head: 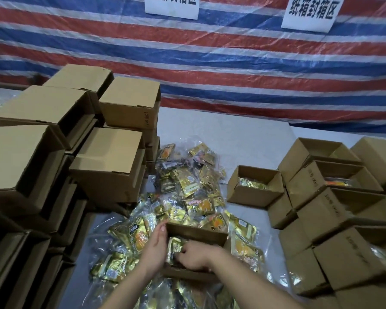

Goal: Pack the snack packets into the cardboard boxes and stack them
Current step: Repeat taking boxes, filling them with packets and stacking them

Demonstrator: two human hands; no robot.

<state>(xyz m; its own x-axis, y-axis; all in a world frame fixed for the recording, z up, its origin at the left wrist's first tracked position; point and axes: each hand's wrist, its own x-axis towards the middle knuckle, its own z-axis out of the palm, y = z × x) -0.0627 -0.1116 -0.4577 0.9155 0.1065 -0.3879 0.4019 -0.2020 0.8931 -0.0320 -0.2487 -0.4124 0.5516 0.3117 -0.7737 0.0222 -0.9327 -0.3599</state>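
Head view: the filling step looks to be in hand. An open box (196, 236) sits at about 6 o'clock amid the loose packets (187, 186) heaped on the floor. The right hand (194, 255) is down inside the box, fingers curled on a gold packet (176, 246). The left hand (157, 244) lies with straight fingers flat against the box's left wall, steadying it. Empty boxes (112, 152) are stacked at 9 to 10 o'clock; filled boxes (334, 186) stand at 3 o'clock. Next, likely: seat this packet, then reach for another from the heap.
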